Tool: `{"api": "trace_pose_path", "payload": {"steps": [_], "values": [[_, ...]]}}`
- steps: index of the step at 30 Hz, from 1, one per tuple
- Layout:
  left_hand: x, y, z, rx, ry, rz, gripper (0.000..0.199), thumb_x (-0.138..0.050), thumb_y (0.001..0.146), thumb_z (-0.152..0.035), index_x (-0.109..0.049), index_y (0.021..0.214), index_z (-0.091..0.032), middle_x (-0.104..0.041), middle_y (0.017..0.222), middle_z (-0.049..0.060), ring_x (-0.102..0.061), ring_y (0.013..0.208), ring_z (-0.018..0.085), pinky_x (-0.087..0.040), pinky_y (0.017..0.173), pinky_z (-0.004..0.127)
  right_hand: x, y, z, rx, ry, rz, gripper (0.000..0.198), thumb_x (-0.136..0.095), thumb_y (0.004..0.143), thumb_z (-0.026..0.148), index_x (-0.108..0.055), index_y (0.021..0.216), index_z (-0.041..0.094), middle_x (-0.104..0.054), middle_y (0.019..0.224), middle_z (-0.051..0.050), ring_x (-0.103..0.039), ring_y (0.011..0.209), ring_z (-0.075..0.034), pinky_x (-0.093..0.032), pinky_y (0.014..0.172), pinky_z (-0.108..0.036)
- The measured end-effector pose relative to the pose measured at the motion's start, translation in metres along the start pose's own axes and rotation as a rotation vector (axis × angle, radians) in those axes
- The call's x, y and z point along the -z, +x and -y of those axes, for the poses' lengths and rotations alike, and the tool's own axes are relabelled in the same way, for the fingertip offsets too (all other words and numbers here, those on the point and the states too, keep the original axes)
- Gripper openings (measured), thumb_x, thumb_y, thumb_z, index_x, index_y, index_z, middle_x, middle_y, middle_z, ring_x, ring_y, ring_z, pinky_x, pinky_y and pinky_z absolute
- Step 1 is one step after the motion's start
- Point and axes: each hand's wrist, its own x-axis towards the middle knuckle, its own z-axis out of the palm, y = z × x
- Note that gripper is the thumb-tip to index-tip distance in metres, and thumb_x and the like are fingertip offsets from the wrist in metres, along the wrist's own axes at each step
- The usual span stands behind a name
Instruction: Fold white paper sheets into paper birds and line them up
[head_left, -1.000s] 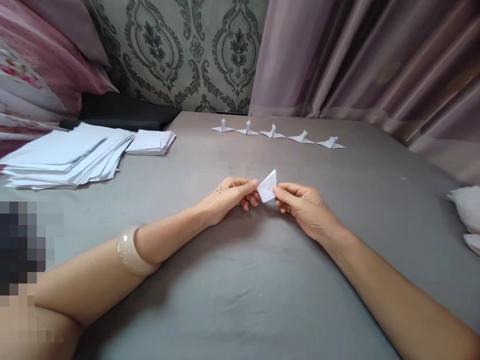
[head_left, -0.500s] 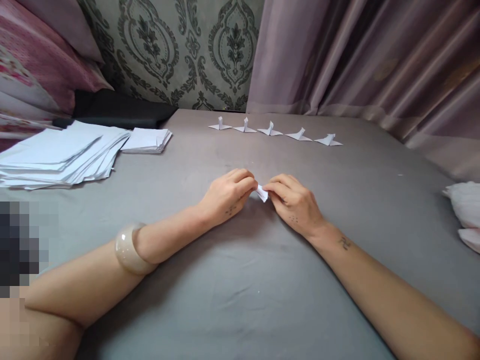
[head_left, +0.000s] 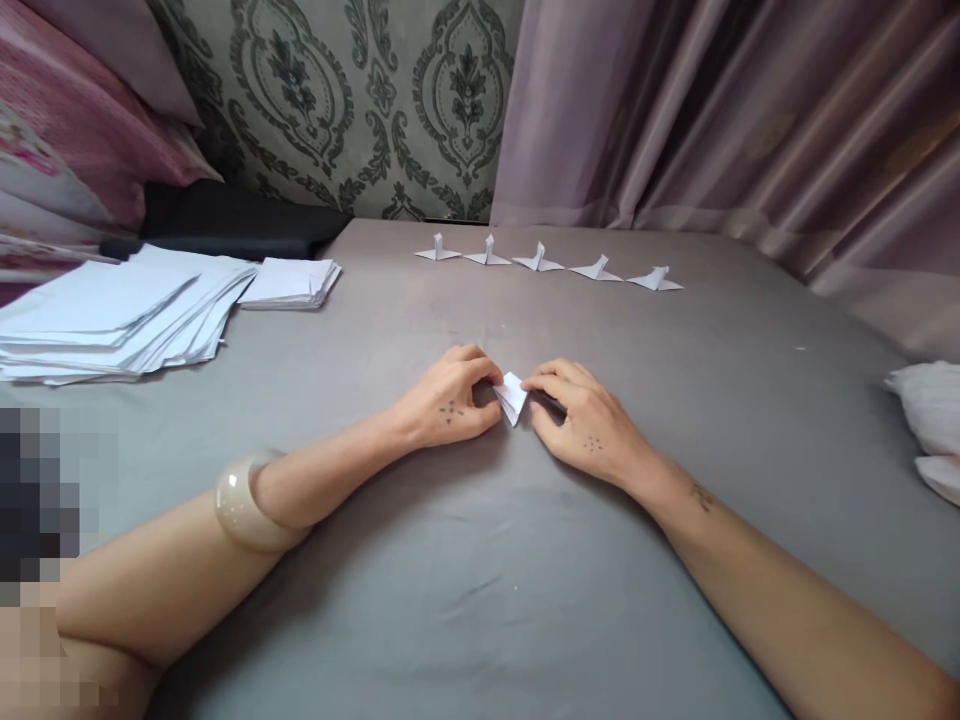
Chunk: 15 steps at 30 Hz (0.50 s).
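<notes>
Between 2 bare hands, just above or on a gray cloth (head_left: 480, 560), a small folded white paper (head_left: 513, 397) is held by its sides. Its lower tip is left in view, but its outer corners are partly covered by fingertips, and whether the cloth is touched by it cannot be told. By the left hand (head_left: 450, 400) the paper's left edge is met, thumb and forefinger being parted by a gap; by the right hand (head_left: 589, 425) the right edge is touched with the forefinger, the thumb set slightly apart below. Whether the paper is pinched from beneath is hidden in both cases. On the left forearm a pale bangle (head_left: 247, 510) is worn. Farther off, 5 folded paper figures (head_left: 539, 262) are lined up in 1 row. To the left, a stack of large sheets (head_left: 97, 300), cut off by the frame, is set beside a smaller stack (head_left: 285, 281). At the right edge, a white bundle (head_left: 930, 410) is cropped and cannot be identified.
</notes>
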Motion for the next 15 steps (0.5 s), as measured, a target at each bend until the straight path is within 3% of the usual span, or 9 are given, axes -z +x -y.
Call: {"api": "trace_pose_path", "payload": {"steps": [9, 15], "values": [[-0.001, 0.005, 0.001, 0.085, -0.076, -0.038, 0.016, -0.053, 0.082, -0.024, -0.068, 0.082, -0.017, -0.061, 0.089, 0.007, -0.058, 0.085, 0.019, -0.046, 0.079, 0.031, 0.0, 0.009, -0.003, -0.133, 0.197, 0.015, 0.019, -0.05, 0.089, 0.027, -0.069, 0.086, 0.023, -0.064, 0.096, -0.005, -0.058, 0.089, -0.018, -0.044, 0.077, -0.032], [-0.003, 0.008, 0.004, 0.168, -0.101, -0.042, 0.016, -0.053, 0.082, -0.025, -0.066, 0.078, -0.016, -0.06, 0.09, 0.008, -0.056, 0.087, 0.02, -0.045, 0.081, 0.033, 0.003, 0.02, -0.007, -0.29, 0.334, 0.082, 0.018, -0.054, 0.084, 0.03, -0.069, 0.079, 0.021, -0.062, 0.098, -0.005, -0.058, 0.075, -0.014, -0.045, 0.074, -0.032]]}}
